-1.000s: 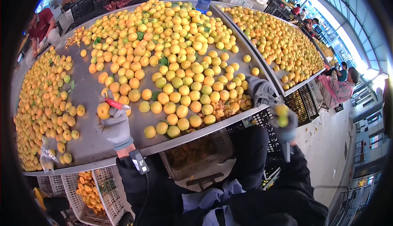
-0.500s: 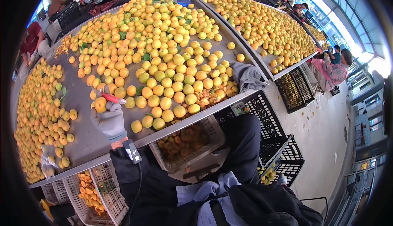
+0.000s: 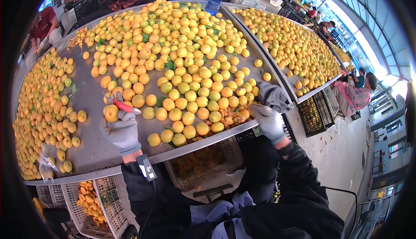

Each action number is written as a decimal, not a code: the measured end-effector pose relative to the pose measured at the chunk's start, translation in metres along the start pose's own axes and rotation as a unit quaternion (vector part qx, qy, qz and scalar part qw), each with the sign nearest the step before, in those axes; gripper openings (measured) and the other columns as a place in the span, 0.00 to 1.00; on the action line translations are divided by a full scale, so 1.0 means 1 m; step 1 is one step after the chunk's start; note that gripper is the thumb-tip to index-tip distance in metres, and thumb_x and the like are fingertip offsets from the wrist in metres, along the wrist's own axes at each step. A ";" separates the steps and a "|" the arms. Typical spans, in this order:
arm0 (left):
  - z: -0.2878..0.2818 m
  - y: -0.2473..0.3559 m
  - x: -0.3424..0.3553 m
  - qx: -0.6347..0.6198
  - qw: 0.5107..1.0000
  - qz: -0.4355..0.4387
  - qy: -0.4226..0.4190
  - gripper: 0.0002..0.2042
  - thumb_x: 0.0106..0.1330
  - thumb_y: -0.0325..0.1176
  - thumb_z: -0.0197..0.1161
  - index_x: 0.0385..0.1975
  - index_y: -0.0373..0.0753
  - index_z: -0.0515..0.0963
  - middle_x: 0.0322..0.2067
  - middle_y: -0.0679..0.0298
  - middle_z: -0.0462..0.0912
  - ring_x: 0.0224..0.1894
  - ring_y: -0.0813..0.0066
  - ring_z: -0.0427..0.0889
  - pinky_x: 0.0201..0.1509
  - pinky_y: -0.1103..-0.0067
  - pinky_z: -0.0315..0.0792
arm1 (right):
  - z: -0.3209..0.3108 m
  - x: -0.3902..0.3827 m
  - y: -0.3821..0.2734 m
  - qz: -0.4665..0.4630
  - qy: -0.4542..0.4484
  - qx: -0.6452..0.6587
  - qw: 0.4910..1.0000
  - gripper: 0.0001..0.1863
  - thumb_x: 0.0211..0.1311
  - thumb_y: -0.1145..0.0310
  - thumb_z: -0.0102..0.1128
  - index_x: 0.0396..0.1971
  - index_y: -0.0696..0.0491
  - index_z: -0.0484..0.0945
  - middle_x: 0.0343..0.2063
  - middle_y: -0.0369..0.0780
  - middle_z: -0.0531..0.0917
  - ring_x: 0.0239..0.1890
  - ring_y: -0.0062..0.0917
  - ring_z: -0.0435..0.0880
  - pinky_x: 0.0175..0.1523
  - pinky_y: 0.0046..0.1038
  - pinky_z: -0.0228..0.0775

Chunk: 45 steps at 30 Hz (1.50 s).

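Note:
Round yellow fruit (image 3: 188, 117) covers the metal table (image 3: 91, 139) before me, with a few green leaves. My gloved left hand (image 3: 123, 128) is closed around one fruit (image 3: 110, 113) and a red-handled cutting tool (image 3: 125, 107). My gloved right hand (image 3: 267, 120) is at the table's front rim, beside a heap of orange scraps (image 3: 236, 114) and a grey cloth (image 3: 273, 95); its fingers reach out, slightly bent, with nothing visible in them. A plastic bag (image 3: 47, 165) lies at the left front.
A blue bottle (image 3: 214, 1) stands at the back, by a second fruit-laden table (image 3: 286, 44). Crates (image 3: 110, 204) (image 3: 317, 111) sit below the tables. Other workers sit around, among them a person in red (image 3: 41, 31) and one in pink (image 3: 353, 94).
My right hand held a yellow-green fruit, dropped low to the black crates, and is now back up at the table edge without it. My left hand keeps its hold.

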State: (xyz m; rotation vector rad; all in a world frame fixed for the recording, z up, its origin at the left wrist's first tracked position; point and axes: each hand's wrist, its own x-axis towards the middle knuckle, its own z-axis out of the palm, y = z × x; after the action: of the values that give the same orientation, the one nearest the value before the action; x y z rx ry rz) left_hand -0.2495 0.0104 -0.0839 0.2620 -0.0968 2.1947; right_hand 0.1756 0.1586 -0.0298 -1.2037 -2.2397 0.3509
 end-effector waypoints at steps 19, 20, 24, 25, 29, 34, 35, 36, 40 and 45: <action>-0.011 0.009 0.006 -0.028 0.999 0.013 0.022 0.29 0.65 0.47 0.56 0.65 0.42 0.67 0.68 0.55 0.66 0.36 0.77 0.70 0.44 0.75 0.67 | 0.209 0.162 -0.170 -0.157 -0.211 -0.202 0.943 0.17 0.50 0.56 0.66 0.29 0.56 0.80 0.26 0.46 0.84 0.31 0.40 0.86 0.37 0.38 0.76; -0.007 0.006 0.008 -0.030 0.999 0.020 0.037 0.29 0.66 0.47 0.55 0.66 0.40 0.66 0.68 0.53 0.65 0.35 0.76 0.68 0.42 0.75 0.65 | 0.222 0.163 -0.164 -0.152 -0.187 -0.218 0.946 0.18 0.50 0.54 0.67 0.29 0.57 0.80 0.26 0.47 0.84 0.31 0.40 0.85 0.36 0.38 0.76; -0.009 0.009 0.006 -0.015 0.999 0.030 0.037 0.28 0.66 0.47 0.55 0.65 0.40 0.67 0.67 0.53 0.66 0.35 0.76 0.68 0.41 0.76 0.66 | 0.239 0.169 -0.158 -0.095 -0.189 -0.205 0.956 0.21 0.48 0.55 0.67 0.34 0.57 0.81 0.28 0.47 0.84 0.33 0.41 0.86 0.38 0.38 0.77; -0.013 0.012 0.005 -0.005 0.999 0.027 0.021 0.28 0.66 0.47 0.56 0.64 0.42 0.68 0.67 0.55 0.67 0.36 0.76 0.70 0.42 0.75 0.67 | 0.233 0.171 -0.161 -0.070 -0.212 -0.184 0.957 0.22 0.47 0.56 0.67 0.38 0.56 0.81 0.29 0.47 0.84 0.35 0.41 0.86 0.39 0.38 0.77; -0.003 0.010 0.005 -0.040 0.998 0.027 0.037 0.27 0.66 0.47 0.56 0.63 0.41 0.69 0.66 0.55 0.68 0.35 0.76 0.70 0.41 0.76 0.68 | 0.187 0.167 -0.148 -0.112 -0.179 0.028 0.977 0.37 0.47 0.57 0.67 0.61 0.49 0.72 0.40 0.49 0.84 0.41 0.43 0.85 0.45 0.41 0.77; -0.018 0.008 0.009 -0.012 1.000 0.015 0.003 0.27 0.66 0.46 0.56 0.63 0.39 0.67 0.65 0.54 0.68 0.34 0.76 0.69 0.38 0.78 0.67 | 0.140 0.145 -0.139 -0.125 -0.188 0.142 0.964 0.40 0.50 0.61 0.68 0.67 0.47 0.65 0.49 0.43 0.83 0.52 0.37 0.81 0.56 0.34 0.73; -0.017 0.006 0.009 -0.025 1.000 0.012 0.002 0.27 0.67 0.45 0.56 0.63 0.38 0.67 0.64 0.54 0.69 0.34 0.76 0.69 0.38 0.78 0.67 | 0.135 0.142 -0.136 -0.131 -0.187 0.159 0.960 0.40 0.50 0.62 0.68 0.67 0.46 0.65 0.50 0.42 0.83 0.53 0.36 0.80 0.57 0.33 0.73; -0.017 0.005 0.009 -0.038 0.999 0.010 0.001 0.27 0.67 0.45 0.56 0.63 0.37 0.66 0.62 0.54 0.70 0.33 0.76 0.68 0.37 0.78 0.66 | 0.130 0.138 -0.134 -0.138 -0.187 0.177 0.957 0.40 0.51 0.63 0.68 0.67 0.46 0.65 0.51 0.41 0.82 0.54 0.35 0.80 0.58 0.32 0.72; -0.009 0.001 0.009 -0.048 0.999 0.004 0.004 0.27 0.67 0.43 0.55 0.62 0.34 0.65 0.55 0.57 0.73 0.33 0.76 0.66 0.36 0.79 0.65 | 0.116 0.129 -0.130 -0.138 -0.197 0.182 0.954 0.41 0.50 0.66 0.69 0.68 0.47 0.64 0.52 0.40 0.83 0.56 0.33 0.80 0.60 0.31 0.71; -0.007 0.004 0.009 -0.049 0.999 -0.003 -0.006 0.27 0.66 0.42 0.55 0.62 0.34 0.65 0.59 0.54 0.72 0.33 0.77 0.66 0.36 0.79 0.64 | 0.100 0.123 -0.137 -0.085 -0.230 0.243 0.938 0.38 0.51 0.76 0.67 0.66 0.58 0.66 0.56 0.42 0.79 0.60 0.25 0.75 0.66 0.27 0.64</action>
State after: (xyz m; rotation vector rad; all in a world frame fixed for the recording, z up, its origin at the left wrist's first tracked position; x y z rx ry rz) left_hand -0.2587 0.0162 -0.0886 0.2216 -0.2093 2.1757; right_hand -0.0304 0.1869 -0.0013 -0.7065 -2.4031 1.1382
